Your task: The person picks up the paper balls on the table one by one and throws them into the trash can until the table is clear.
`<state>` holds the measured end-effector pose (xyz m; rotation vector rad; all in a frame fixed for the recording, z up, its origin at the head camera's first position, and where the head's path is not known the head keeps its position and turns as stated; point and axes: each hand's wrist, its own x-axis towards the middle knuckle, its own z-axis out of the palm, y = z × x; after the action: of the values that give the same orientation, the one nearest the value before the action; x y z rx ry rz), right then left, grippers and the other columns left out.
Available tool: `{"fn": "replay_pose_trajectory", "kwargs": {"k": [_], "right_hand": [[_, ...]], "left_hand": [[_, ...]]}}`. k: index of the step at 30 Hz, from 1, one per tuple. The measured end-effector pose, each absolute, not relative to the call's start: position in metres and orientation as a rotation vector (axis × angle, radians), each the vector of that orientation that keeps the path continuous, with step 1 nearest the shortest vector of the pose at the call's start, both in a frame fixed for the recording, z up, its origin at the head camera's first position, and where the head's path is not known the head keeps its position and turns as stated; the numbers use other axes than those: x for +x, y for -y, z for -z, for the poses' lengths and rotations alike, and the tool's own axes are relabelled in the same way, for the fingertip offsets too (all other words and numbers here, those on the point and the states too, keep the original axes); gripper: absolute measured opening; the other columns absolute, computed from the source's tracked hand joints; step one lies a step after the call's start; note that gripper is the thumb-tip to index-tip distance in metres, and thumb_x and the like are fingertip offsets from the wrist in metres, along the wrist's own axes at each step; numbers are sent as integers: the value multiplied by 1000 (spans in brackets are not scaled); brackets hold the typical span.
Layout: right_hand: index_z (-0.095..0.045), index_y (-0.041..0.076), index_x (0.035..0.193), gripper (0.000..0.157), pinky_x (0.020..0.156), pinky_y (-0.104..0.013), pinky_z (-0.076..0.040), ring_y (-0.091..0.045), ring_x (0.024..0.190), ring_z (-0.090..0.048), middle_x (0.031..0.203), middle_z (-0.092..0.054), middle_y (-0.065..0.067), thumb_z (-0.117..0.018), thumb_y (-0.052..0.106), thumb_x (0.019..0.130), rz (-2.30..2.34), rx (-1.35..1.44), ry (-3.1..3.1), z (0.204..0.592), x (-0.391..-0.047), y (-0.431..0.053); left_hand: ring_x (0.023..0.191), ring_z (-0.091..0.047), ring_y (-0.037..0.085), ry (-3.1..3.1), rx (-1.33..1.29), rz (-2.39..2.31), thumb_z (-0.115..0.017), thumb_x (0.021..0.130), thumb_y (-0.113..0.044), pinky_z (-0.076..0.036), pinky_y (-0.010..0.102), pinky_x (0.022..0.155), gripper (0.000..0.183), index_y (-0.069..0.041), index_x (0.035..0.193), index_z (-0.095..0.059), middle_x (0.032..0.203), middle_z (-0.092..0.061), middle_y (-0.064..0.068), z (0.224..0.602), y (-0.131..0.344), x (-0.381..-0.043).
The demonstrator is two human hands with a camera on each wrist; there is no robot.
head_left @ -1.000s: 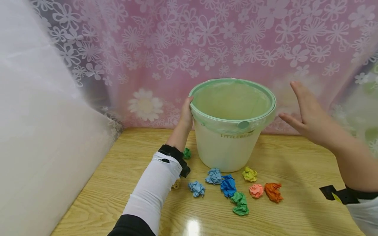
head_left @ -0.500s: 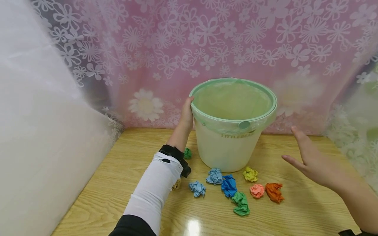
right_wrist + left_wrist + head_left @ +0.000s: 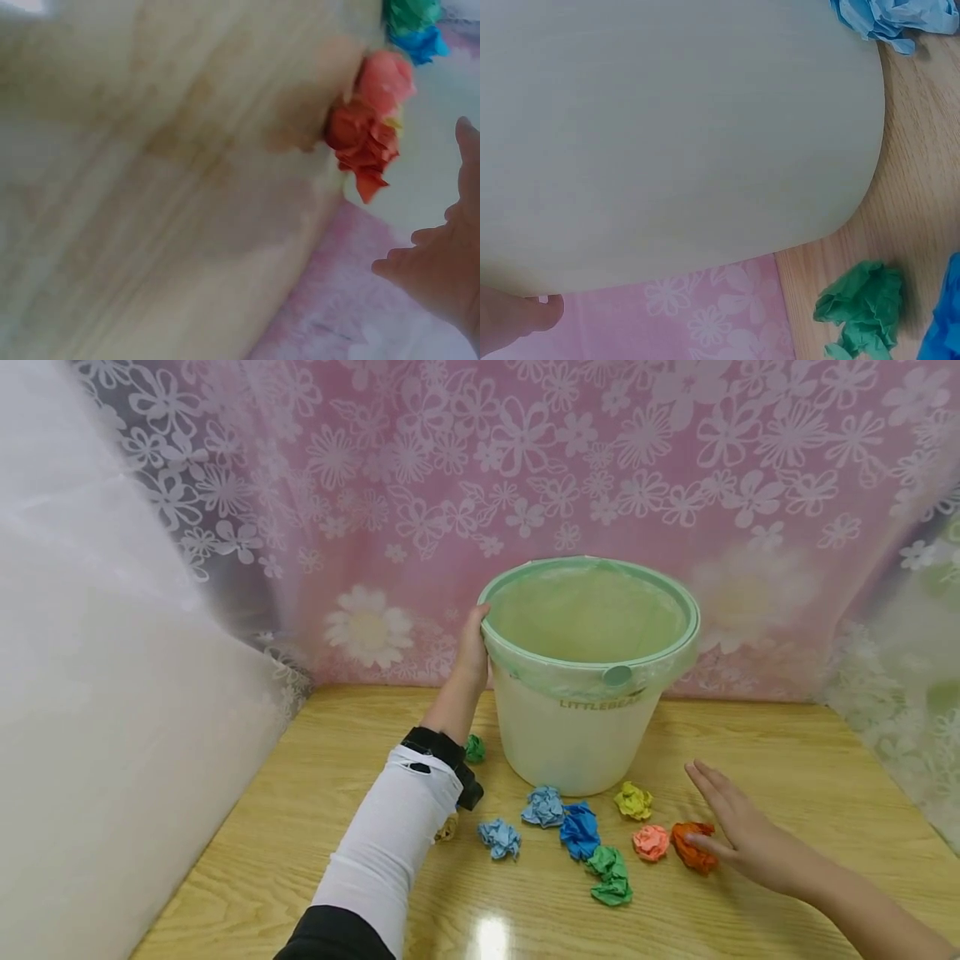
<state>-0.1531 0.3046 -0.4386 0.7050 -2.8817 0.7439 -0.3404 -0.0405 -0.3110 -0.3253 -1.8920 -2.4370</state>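
Observation:
A white bucket with a green rim and a thin plastic liner folded over it stands upright on the table. My left hand holds its left side, the thumb at the rim; the other fingers are mostly hidden in the head view. My right hand hovers with fingers extended and thumb apart, right by an orange crumpled paper ball; its thumb overlaps that ball in the head view, and touch cannot be told. Just left of it lie a pink paper ball and a yellow paper ball.
More crumpled paper lies before the bucket: light blue balls, a dark blue one and a green one. Partly behind my left arm are another green ball and a tan ball. A pink floral curtain hangs behind the table.
My right hand has come down from beside the bucket's rim to the orange paper ball, low over the table. My left hand and the bucket stay put.

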Motion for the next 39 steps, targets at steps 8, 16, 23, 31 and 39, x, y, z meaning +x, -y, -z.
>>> {"fn": "replay_pose_trajectory", "kwargs": {"k": [8,16,23,31,39], "right_hand": [[-10,11,155,94,90,-72,-36,-58,129,-30,148,-26,-33,-71,31,87,-627,744,2938,458,-149,-301],[-30,3,148,81,90,-66,-42,-53,126,-39,146,-33,-30,-67,41,88,-603,769,2982,466,-149,-300],[-41,1,140,74,89,-61,-45,-49,124,-44,143,-39,-28,-69,42,86,-515,779,2976,475,-149,-297],[-48,5,136,66,89,-60,-46,-49,123,-47,140,-44,-26,-71,40,85,-462,796,2961,479,-148,-293],[-58,4,126,52,88,-55,-49,-44,116,-54,131,-53,-20,-70,36,86,-286,878,2953,477,-148,-289]], "left_hand": [[62,-49,10,1874,-302,2458,-32,97,-44,-38,33,88,40,-14,76,-50,68,-48,-1,310,39,-341],[62,-49,10,1866,-299,2447,-32,96,-44,-36,35,90,39,-13,78,-50,69,-48,-1,312,39,-341],[62,-48,10,1873,-320,2442,-31,97,-44,-36,34,89,40,-14,76,-48,70,-46,2,312,39,-341],[64,-48,11,1908,-350,2421,-30,98,-43,-34,38,94,41,-15,73,-48,70,-47,3,310,39,-341],[68,-50,12,1904,-329,2396,-31,96,-44,-29,43,103,42,-14,72,-48,67,-48,-1,311,40,-341]]}}
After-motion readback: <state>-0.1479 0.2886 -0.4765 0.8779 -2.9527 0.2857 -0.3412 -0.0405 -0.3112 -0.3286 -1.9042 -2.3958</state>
